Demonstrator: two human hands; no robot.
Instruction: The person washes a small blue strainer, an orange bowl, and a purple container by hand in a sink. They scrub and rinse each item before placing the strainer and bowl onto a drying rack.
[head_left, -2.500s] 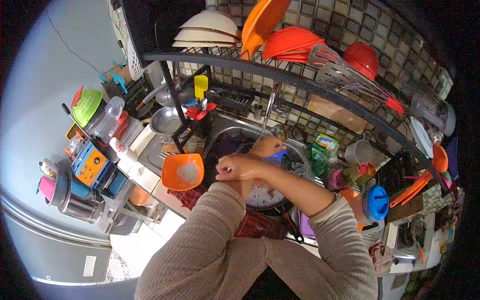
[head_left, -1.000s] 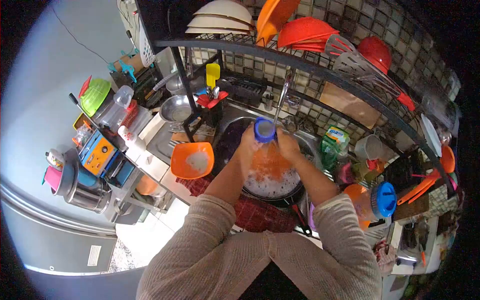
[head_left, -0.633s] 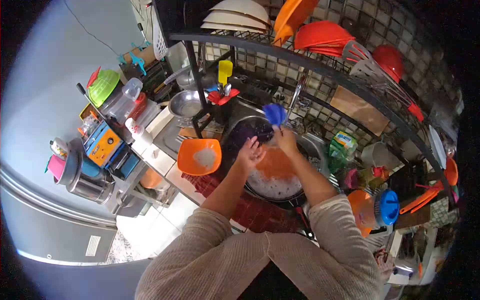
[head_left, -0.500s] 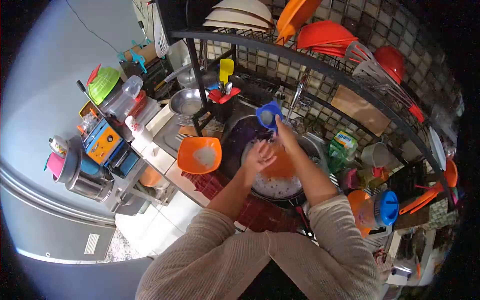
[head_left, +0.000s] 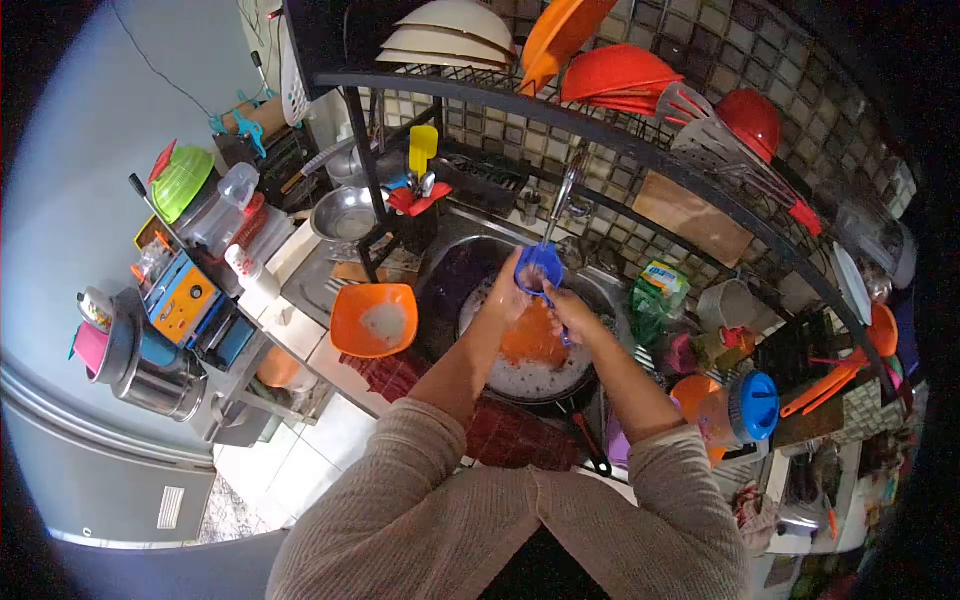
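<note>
A small blue scoop (head_left: pixel 535 258) with a round bowl and a handle is under the tap (head_left: pixel 567 192), over the sink. My right hand (head_left: pixel 573 318) is closed round its handle. Against the left side of the bowl, my left hand (head_left: pixel 508 297) holds it with the fingers partly hidden behind it. Below both hands is a wide round pan (head_left: pixel 545 402) of foamy water, where something orange (head_left: pixel 532 345) shows under the suds. An orange square bowl (head_left: pixel 345 328) with whitish suds inside stands left of the sink.
A black dish rack (head_left: pixel 470 92) crosses above the sink, holding bowls and utensils. Right of the sink stand a green detergent bottle (head_left: pixel 655 292) and a blue-lidded container (head_left: pixel 753 405). A pan handle (head_left: pixel 588 440) points towards me.
My right hand has drawn the blue scoop down and nearer. My left hand, earlier apart with fingers spread over the pan, has risen to the scoop's bowl. The camera view has shifted slightly.
</note>
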